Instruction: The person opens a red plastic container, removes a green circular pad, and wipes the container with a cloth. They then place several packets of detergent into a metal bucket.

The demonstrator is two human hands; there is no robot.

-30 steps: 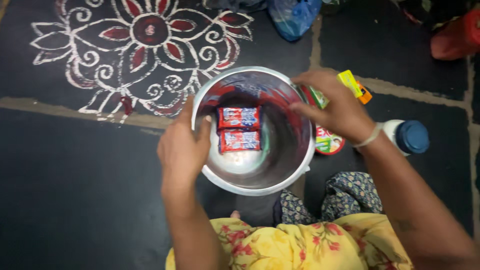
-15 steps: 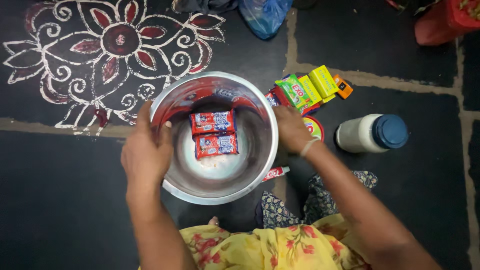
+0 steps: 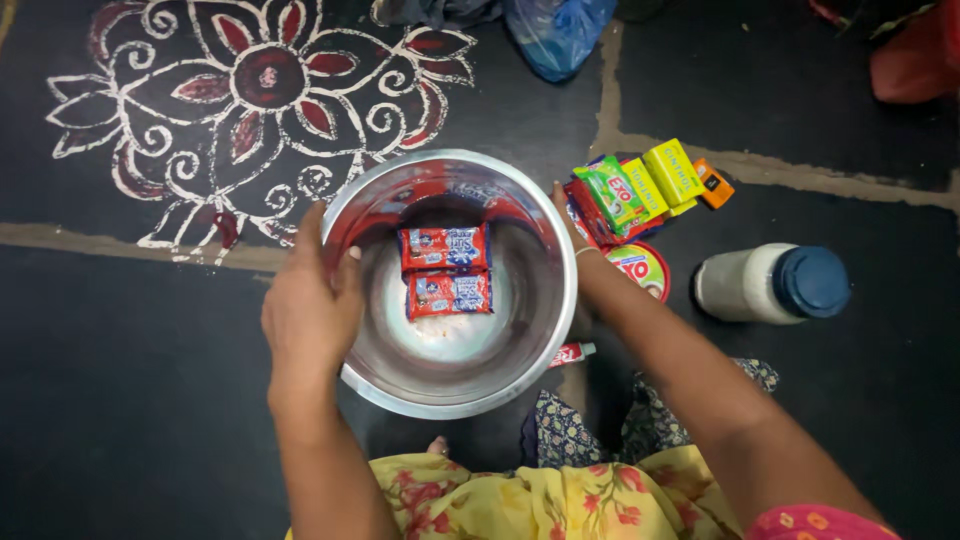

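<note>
Dark floor | left hand, right hand grip steel bowl rim

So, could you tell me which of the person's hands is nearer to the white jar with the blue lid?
Right. The right hand grips the steel bowl's rim on the side facing the jar, which lies farther to that side; the left hand holds the opposite rim, across the bowl.

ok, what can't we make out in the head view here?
- Right hand: mostly hidden behind the round steel bowl's rim; grip unclear.
- Blue plastic bag and red object: cut off by the top edge.
- Small red-and-white tube: mostly under the bowl.
- Left hand thumb covers part of the rim.
</note>
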